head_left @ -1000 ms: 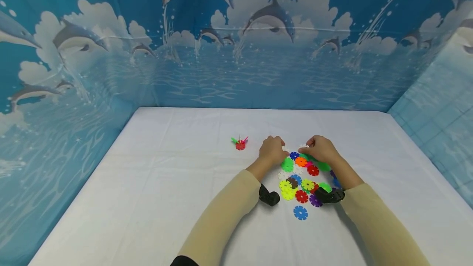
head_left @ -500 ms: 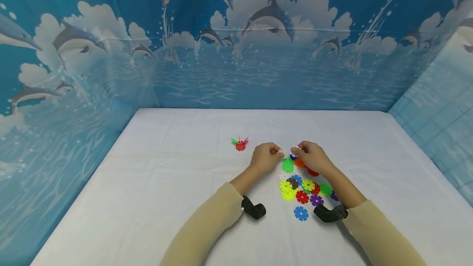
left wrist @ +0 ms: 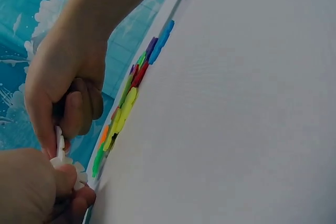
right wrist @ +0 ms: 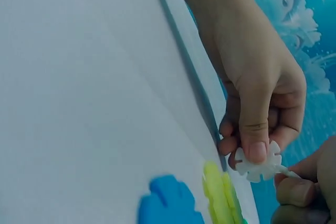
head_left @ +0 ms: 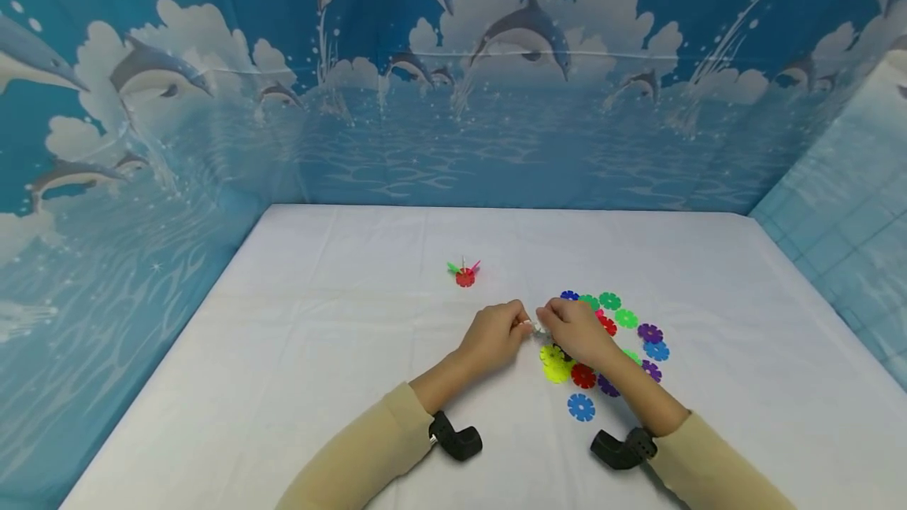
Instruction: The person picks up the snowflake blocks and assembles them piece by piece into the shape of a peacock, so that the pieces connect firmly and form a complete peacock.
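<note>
In front of the person, the left hand (head_left: 494, 333) and right hand (head_left: 577, 329) meet fingertip to fingertip above the table. A white notched plastic disc (right wrist: 257, 172) is pinched between the left thumb and fingers, its flat face showing in the right wrist view. The right hand pinches a second white disc (left wrist: 60, 142), seen nearly edge-on. The two discs touch at their edges; how deep their slots engage cannot be made out. A small assembly (head_left: 464, 277) of red, green, pink and white discs stands left of and beyond the hands.
Loose coloured notched discs lie on the white tablecloth (head_left: 283, 352) under and right of the right hand, including a blue disc (head_left: 581, 408), a yellow disc (head_left: 557, 372) and a purple disc (head_left: 649, 334). A dolphin-print curtain (head_left: 453, 148) encloses the table's back and sides.
Both hands have come away from the far end of the loose discs, towards the person and left. Their two white discs, apart earlier, now touch. The small assembly stays in place.
</note>
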A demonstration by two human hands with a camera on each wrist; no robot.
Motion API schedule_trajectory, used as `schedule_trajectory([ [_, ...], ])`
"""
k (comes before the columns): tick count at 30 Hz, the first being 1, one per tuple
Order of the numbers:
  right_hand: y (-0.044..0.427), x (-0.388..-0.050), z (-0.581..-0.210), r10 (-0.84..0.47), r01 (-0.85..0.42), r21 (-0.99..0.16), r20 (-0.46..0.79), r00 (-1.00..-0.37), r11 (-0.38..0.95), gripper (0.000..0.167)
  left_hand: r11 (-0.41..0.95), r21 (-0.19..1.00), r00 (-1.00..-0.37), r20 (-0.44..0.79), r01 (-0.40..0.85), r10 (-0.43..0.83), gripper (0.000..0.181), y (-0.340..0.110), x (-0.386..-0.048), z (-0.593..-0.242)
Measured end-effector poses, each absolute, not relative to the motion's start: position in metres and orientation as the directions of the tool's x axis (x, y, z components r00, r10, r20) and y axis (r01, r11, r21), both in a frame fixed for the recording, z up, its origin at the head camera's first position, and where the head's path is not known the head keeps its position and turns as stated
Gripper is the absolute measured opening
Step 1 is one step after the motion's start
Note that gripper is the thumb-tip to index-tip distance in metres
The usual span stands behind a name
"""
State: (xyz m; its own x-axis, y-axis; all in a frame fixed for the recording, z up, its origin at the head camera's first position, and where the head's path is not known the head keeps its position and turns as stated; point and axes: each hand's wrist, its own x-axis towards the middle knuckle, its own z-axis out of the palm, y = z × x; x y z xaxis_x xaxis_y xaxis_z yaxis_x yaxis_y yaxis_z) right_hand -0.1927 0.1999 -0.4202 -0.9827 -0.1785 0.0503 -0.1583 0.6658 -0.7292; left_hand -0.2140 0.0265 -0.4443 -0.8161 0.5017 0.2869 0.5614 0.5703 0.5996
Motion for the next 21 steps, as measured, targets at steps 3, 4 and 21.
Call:
schedule_trajectory([
  [3, 0.193, -0.187, -0.421, -0.164, -0.169, -0.703, 0.075, -0.984, 0.691, 0.025, 0.595, 0.522, -0.788, 0.327, 0.611, 0.523, 0.013, 0.025, -0.209, -0.446],
  [4, 0.191, -0.185, -0.42, -0.158, -0.168, -0.694, 0.079, -0.984, 0.7, 0.025, 0.599, 0.498, -0.776, 0.339, 0.628, 0.532, 0.013, 0.024, -0.208, -0.446],
  [21, 0.198, -0.177, -0.419, -0.158, -0.131, -0.702, 0.027, -0.987, 0.7, 0.034, 0.548, 0.574, -0.785, 0.338, 0.609, 0.519, 0.011, 0.025, -0.195, -0.45],
])
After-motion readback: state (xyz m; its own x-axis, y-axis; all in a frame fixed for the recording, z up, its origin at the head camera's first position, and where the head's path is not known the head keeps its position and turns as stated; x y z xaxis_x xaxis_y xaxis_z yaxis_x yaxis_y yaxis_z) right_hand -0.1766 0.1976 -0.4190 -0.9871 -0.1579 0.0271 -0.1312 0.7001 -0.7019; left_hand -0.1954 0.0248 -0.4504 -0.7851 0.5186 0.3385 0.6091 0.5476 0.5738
